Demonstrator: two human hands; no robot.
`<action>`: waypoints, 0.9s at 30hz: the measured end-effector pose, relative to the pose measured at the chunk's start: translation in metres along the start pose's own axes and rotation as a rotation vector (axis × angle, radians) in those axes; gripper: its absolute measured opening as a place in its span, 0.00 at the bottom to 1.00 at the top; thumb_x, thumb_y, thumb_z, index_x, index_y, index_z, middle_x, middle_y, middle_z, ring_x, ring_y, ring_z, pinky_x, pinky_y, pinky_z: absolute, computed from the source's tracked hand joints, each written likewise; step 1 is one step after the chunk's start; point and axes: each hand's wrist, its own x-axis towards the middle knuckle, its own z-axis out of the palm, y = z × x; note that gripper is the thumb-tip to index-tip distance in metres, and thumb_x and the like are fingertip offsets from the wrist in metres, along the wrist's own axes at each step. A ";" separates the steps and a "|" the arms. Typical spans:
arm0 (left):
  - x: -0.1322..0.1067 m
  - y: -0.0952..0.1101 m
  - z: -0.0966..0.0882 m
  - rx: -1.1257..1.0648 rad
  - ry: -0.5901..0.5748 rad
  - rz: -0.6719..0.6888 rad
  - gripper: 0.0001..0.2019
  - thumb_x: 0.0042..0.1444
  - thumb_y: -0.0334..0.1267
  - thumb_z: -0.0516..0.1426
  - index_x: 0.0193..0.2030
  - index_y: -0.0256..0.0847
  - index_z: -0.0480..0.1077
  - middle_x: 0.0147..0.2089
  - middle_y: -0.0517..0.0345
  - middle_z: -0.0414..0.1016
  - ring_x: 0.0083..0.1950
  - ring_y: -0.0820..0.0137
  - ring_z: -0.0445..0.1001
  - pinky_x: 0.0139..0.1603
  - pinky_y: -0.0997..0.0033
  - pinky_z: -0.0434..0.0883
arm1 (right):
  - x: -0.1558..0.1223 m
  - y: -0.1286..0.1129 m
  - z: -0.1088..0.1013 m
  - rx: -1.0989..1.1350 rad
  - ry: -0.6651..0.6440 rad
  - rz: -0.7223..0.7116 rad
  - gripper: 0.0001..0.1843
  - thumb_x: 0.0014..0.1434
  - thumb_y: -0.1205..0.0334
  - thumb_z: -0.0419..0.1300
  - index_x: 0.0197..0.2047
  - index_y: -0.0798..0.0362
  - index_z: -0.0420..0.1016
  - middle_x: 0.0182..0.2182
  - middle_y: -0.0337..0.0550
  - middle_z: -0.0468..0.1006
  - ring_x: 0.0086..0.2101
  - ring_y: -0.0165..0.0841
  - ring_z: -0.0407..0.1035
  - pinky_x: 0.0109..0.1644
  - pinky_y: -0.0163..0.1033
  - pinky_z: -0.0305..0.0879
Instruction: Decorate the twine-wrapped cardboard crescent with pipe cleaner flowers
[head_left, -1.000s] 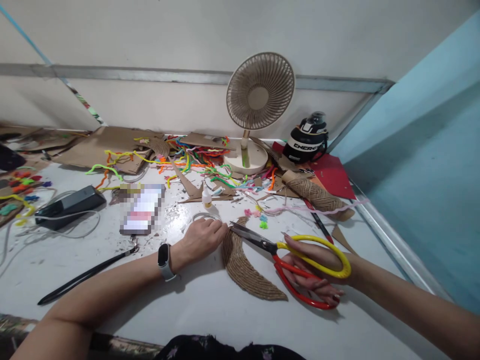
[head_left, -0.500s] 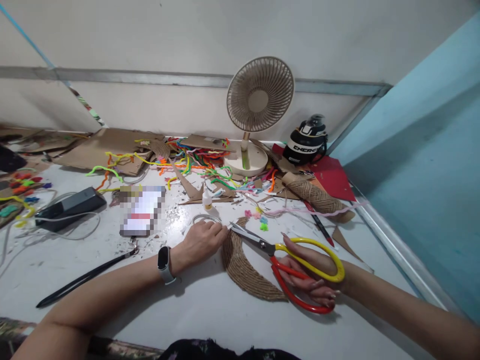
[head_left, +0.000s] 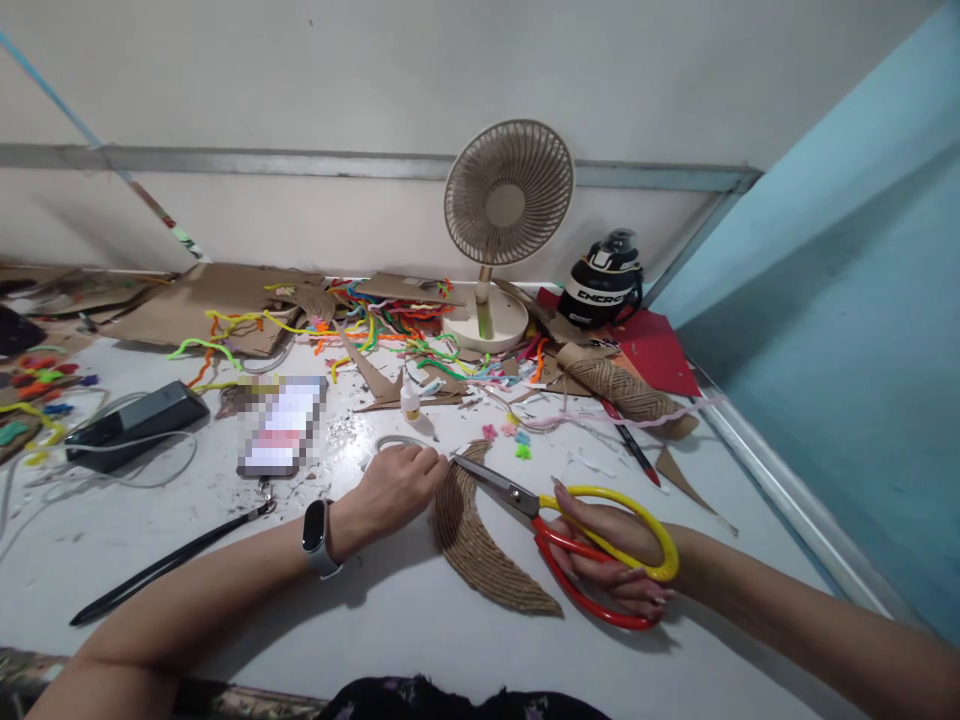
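My right hand [head_left: 611,555] grips scissors [head_left: 577,530] with one yellow and one red handle loop, fingers through the loops. The blades are nearly shut and point left at the top edge of a curved, crescent piece wrapped in brown twine [head_left: 472,540] lying flat on the white table [head_left: 420,630]. My left hand [head_left: 394,485], with a smartwatch on the wrist, presses its closed fingertips on the crescent's upper left edge, right at the blade tips.
A small desk fan [head_left: 506,215], a black bottle [head_left: 604,280], a twine roll [head_left: 626,390], red paper [head_left: 660,350], cardboard scraps and colourful pipe cleaners [head_left: 375,325] crowd the back. A phone [head_left: 281,425], power bank [head_left: 127,425], small glue bottle [head_left: 410,400] and black strap [head_left: 161,565] lie left.
The scissors and my right hand have slid slightly left and down toward the crescent. The blades have closed a little. My left hand stays on the piece.
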 end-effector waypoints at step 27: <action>-0.006 0.024 -0.011 -0.139 0.140 0.431 0.10 0.61 0.27 0.50 0.46 0.27 0.68 0.27 0.57 0.67 0.26 0.73 0.65 0.22 0.70 0.60 | -0.005 -0.016 0.017 0.125 -0.069 -0.074 0.56 0.49 0.22 0.24 0.38 0.63 0.73 0.13 0.35 0.62 0.10 0.26 0.54 0.10 0.32 0.52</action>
